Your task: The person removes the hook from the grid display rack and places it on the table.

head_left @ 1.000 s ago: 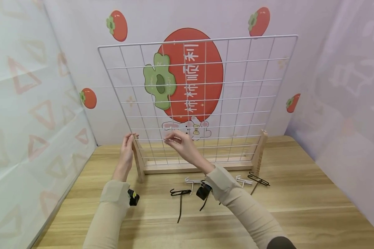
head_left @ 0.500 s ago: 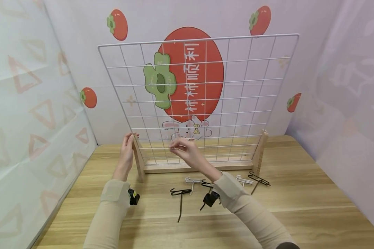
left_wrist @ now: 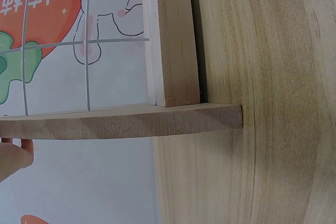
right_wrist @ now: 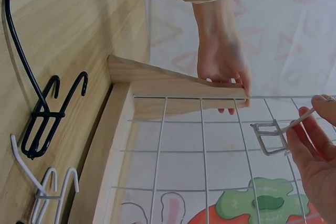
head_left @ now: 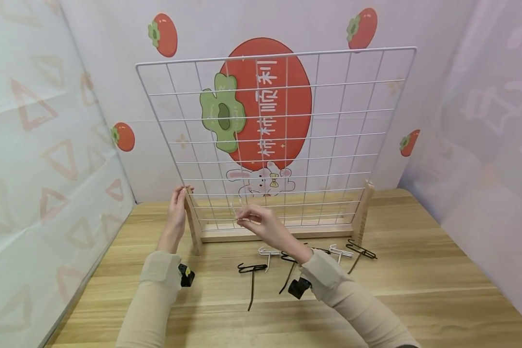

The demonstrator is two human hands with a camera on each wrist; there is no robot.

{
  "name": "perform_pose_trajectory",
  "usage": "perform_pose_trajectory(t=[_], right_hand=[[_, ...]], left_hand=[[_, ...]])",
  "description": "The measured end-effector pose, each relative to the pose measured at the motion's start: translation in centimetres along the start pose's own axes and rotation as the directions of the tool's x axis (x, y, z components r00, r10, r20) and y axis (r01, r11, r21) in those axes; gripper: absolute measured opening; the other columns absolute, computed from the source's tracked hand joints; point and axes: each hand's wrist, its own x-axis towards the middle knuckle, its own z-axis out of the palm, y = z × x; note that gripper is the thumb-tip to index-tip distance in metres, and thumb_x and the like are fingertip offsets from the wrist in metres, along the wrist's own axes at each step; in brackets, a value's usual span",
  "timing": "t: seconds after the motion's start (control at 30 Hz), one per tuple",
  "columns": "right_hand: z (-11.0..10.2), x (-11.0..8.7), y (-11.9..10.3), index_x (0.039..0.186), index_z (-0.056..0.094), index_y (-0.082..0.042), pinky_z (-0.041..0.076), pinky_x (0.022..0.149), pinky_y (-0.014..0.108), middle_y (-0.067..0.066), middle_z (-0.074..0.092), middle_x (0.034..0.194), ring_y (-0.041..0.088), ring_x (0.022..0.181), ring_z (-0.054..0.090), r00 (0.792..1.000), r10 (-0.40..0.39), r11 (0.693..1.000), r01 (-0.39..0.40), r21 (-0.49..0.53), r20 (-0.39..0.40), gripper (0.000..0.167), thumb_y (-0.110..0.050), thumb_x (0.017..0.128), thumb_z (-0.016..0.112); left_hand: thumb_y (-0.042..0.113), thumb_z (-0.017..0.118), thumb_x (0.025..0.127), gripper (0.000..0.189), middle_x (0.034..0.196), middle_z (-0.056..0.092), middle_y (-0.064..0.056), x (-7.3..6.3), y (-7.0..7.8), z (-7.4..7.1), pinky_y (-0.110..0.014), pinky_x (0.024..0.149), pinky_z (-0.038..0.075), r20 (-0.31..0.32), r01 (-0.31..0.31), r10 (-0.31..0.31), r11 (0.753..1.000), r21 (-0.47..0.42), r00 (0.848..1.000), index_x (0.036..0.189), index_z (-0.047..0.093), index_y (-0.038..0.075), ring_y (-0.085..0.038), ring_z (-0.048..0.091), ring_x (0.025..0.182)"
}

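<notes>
My left hand (head_left: 175,217) grips the top of the wooden stand's left upright (head_left: 193,224), fingers reaching round its back edge. Between thumb and fingers of my right hand (head_left: 265,224) is the stem of a white wire display hook (right_wrist: 270,139). Its bracket end overlaps the wires of the white grid panel (head_left: 276,56) in the right wrist view, near the panel's lower left. That panel stands upright in the wooden stand, leaning back a little. In the left wrist view only some fingertips of the left hand (left_wrist: 14,158) show behind the upright.
Before the stand, several loose hooks lie on the wooden table (head_left: 226,324): a black hook (head_left: 252,268) at the left, a white hook (head_left: 268,253) beside it, another white hook (head_left: 341,252) and a black hook (head_left: 362,250) farther right. A printed cloth (head_left: 330,29) hangs behind.
My right hand has come down along the grid panel and slightly to the right, carrying the white hook lower. The left hand stays on the upright.
</notes>
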Motion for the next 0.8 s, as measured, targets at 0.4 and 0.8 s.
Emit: perform_pose_trajectory(t=[0.4,0.8], right_hand=[[1.1,-1.4,0.4,0.09,0.057,0.008,0.047,0.081,0.027,0.021,0.058,0.092,0.033,0.088,0.057,0.997,0.006,0.997,-0.012,0.074,0.08,0.011,0.01,0.079,0.056],[2.1,-3.2,0.1,0.089,0.057,0.01,0.049,0.077,0.027,0.023,0.058,0.087,0.03,0.082,0.058,0.98,-0.018,0.992,-0.007,0.126,0.196,0.011,0.013,0.079,0.055]], left_hand=[[0.031,0.032,0.096,0.015,0.108,0.047,0.007,-0.1,0.1,-0.2,-0.026,0.098,0.023,0.007,0.032,-0.032,0.999,0.022,0.999,0.105,0.041,0.022,-0.014,0.035,0.116],[0.029,0.031,0.097,0.015,0.117,0.045,-0.004,0.0,0.2,0.0,-0.028,0.1,0.021,0.012,0.019,-0.019,1.0,0.015,1.0,0.106,0.042,0.021,-0.016,0.032,0.119]])
